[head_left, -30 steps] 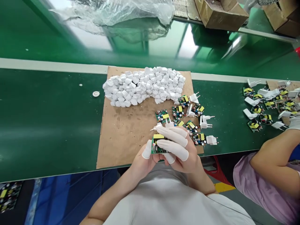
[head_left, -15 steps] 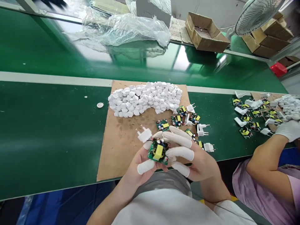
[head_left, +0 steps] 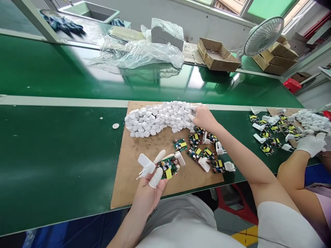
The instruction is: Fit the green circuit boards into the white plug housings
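Note:
My left hand [head_left: 152, 186], with white finger cots, is closed on a green circuit board [head_left: 168, 166] above the cardboard sheet. A white plug [head_left: 146, 165] hangs at the board's left end, its pins pointing down and left. At the other end of the board sits a small white plastic piece [head_left: 180, 158]. My right hand [head_left: 203, 116] reaches to the right end of a pile of white plastic pieces [head_left: 155, 119]. Its thumb and fingertips are apart and touch the pile; the far fingers are partly hidden. Several boards with plugs [head_left: 204, 153] lie beneath my right forearm.
The cardboard sheet [head_left: 124, 186] lies on the green table [head_left: 64, 162]. A round white piece [head_left: 116, 126] is left of it. At the right, a co-worker's gloved hand [head_left: 311, 144] is beside more boards [head_left: 266, 132]. Behind are plastic film [head_left: 144, 53], a carton [head_left: 218, 55] and a fan [head_left: 263, 36].
My right hand has left the circuit board and moved up to the pile's right end. My left hand keeps the board, shifted slightly left. The camera view has tilted upward.

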`<state>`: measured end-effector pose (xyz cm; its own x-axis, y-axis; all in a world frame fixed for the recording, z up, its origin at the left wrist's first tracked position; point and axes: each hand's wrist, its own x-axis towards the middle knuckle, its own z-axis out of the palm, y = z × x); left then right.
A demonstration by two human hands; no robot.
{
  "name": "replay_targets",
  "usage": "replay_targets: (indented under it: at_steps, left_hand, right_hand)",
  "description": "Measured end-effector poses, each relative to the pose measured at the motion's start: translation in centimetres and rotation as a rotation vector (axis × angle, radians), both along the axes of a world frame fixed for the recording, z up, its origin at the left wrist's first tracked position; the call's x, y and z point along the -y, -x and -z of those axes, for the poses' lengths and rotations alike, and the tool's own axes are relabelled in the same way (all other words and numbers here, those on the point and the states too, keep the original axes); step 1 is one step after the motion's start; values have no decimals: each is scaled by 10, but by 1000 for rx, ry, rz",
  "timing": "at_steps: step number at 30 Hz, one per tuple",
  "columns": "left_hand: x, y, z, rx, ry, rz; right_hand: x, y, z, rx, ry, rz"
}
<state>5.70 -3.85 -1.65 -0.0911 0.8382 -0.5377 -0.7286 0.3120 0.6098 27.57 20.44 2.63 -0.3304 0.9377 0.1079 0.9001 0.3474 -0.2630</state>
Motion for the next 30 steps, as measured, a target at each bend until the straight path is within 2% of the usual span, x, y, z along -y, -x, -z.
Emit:
replay_targets:
  at_steps: [4, 8, 12, 20, 23, 26, 28, 30]
  left_hand:
    - [-8, -2, -7, -35, 49, -25]
    - [-14, -7, -11, -31, 42, -21]
    - [-14, -8, -13, -90, 25, 15]
    - [-10, 1, -12, -146, -7, -105]
    - [-6, 3, -11, -90, -32, -147]
    - [-3, 4, -12, -77, -31, -117]
    - [-4, 3, -16, -114, -33, -70]
    - [-7, 1, -21, -134, -51, -35]
  right_hand:
    - [2, 4, 11, 28, -36, 14]
    - [7, 7, 14, 52, -55, 41]
    - [12, 11, 11, 73, -68, 22]
    - [19, 10, 1, 88, -71, -45]
    - [26, 4, 7, 23, -122, -32]
    - [31, -4, 11, -57, -159, 21]
    - [33, -9, 7, -123, -141, 48]
    - [39, -10, -5, -256, -111, 25]
